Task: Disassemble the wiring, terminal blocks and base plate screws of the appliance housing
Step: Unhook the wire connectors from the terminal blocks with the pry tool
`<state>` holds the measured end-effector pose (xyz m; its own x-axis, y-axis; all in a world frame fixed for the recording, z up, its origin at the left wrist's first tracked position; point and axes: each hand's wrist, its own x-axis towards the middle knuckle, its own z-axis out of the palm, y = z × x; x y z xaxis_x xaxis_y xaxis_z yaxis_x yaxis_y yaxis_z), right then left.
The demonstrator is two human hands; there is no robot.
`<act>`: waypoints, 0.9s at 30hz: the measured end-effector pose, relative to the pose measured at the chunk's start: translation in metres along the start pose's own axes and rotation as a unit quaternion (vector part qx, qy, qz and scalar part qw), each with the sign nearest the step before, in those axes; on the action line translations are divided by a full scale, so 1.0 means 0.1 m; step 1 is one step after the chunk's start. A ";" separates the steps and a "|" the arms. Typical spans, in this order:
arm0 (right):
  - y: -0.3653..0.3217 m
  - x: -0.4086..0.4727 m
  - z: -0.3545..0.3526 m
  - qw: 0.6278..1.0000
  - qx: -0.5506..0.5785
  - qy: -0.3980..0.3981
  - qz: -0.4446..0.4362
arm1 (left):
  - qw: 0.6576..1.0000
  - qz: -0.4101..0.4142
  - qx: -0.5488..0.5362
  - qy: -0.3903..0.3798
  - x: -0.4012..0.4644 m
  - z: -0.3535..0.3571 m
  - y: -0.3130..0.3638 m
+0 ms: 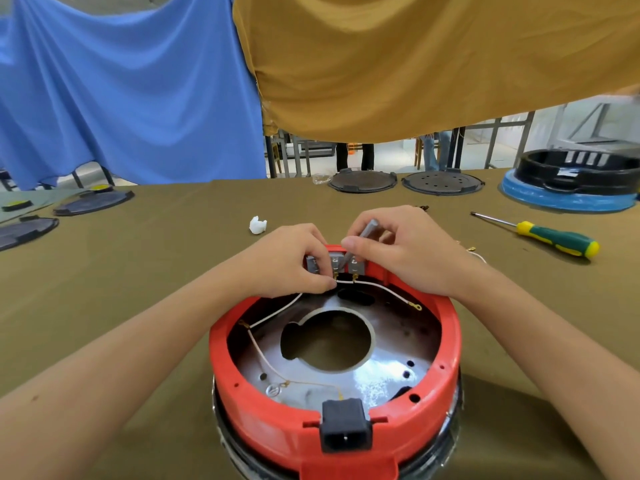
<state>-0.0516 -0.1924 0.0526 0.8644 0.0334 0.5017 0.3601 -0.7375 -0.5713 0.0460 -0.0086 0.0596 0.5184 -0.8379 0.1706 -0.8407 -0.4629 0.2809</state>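
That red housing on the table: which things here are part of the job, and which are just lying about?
In the job: red housing, white wires, grey terminal blocks, left hand, right hand, black power socket.

Lying about: screwdriver, white wad, dark round plates, blue-rimmed housing.

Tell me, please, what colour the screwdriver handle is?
Green and yellow screwdriver handle, seen in the head view.

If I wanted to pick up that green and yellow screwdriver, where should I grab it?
Grab the screwdriver by its fat green and yellow handle, probably from above, fingers across its width. It lies flat on the table with open space around it, and the thin metal shaft ends in a pointed tip.
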 end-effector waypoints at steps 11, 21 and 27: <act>-0.02 0.15 0.02 0.998 0.022 -0.032 0.050 | 1.000 0.001 -0.023 -0.005 -0.01 0.00 -0.03; 0.02 0.14 0.10 0.998 0.041 0.016 0.054 | 1.000 0.003 -0.027 -0.003 0.00 -0.01 -0.03; -0.01 0.12 0.09 0.999 0.012 0.013 0.031 | 1.000 -0.002 -0.026 -0.008 0.01 -0.01 -0.03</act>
<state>-0.0386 -0.1855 0.0529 0.8762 -0.0294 0.4811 0.3145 -0.7214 -0.6170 0.0493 -0.0081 0.0595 0.5196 -0.8403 0.1542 -0.8289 -0.4520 0.3296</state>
